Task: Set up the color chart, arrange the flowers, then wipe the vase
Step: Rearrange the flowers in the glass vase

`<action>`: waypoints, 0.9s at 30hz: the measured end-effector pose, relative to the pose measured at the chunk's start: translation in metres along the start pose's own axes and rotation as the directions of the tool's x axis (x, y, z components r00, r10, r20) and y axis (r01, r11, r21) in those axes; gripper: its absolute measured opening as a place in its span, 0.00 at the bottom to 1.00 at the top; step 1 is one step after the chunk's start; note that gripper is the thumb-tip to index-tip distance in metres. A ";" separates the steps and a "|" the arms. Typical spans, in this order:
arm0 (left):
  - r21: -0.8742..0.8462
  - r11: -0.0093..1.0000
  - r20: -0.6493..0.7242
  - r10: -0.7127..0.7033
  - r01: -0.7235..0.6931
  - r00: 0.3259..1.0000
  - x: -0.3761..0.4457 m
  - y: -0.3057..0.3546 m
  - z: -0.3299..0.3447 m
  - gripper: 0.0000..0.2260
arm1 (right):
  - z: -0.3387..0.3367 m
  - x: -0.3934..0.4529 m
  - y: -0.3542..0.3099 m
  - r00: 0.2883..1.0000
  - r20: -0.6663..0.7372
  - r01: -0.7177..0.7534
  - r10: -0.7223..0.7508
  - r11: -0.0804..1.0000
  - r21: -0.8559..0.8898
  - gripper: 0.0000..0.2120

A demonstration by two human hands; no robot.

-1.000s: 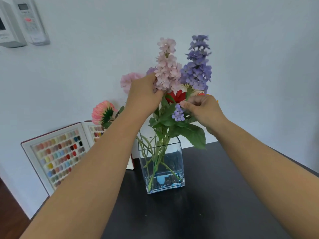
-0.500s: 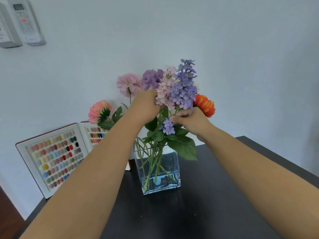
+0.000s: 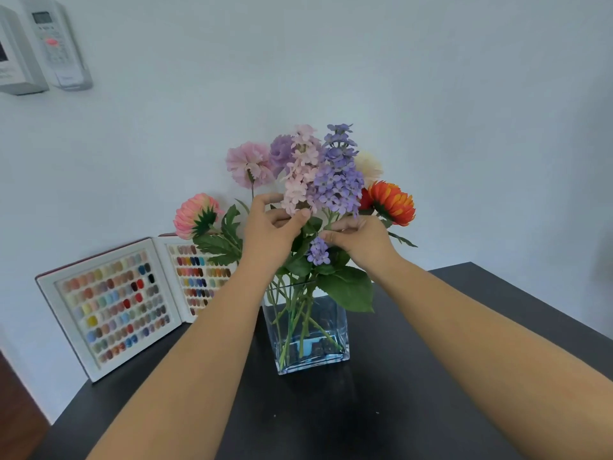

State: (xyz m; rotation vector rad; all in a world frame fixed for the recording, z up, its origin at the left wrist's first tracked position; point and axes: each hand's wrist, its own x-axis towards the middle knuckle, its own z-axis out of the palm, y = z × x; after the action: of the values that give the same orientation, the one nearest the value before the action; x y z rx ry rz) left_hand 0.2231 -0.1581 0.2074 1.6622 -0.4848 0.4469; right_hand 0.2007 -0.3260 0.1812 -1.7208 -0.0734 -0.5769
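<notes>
At frame centre, the left hand (image 3: 272, 227) is pinching the pink flower spike (image 3: 300, 174) (thumb under blooms); the right hand (image 3: 360, 239) is pinching the purple spike's stem (image 3: 328, 220).

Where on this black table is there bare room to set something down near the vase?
The table shows bare top in front of the vase and to its right, out to the right edge. It is crowded to the left: the open color chart stands against the wall there. Both forearms cross the front patch, with the left hand and right hand among the flowers.
</notes>
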 end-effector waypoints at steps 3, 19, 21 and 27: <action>0.032 0.998 -0.019 0.060 -0.060 0.998 -0.005 -0.004 -0.006 0.17 | 0.004 -0.002 0.000 1.000 0.006 -0.026 0.026 0.995 0.095 0.09; -0.013 0.999 -0.038 0.033 -0.034 0.999 -0.023 -0.023 0.004 0.08 | 0.017 -0.007 0.000 0.999 -0.001 0.033 -0.033 0.991 0.131 0.05; 0.040 0.998 -0.021 0.050 -0.049 0.999 -0.025 -0.019 0.006 0.09 | 0.016 -0.008 0.000 0.998 0.015 0.060 -0.063 0.991 0.118 0.04; 0.112 0.992 -0.047 0.058 -0.053 0.997 -0.019 -0.010 0.013 0.08 | 0.013 -0.013 0.002 0.996 0.041 0.078 -0.085 0.987 0.142 0.04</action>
State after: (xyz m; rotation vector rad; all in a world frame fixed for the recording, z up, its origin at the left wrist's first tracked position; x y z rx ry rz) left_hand 0.2124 -0.1689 0.1870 1.7432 -0.4775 0.5640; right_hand 0.1941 -0.3103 0.1727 -1.5997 -0.2137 -0.5785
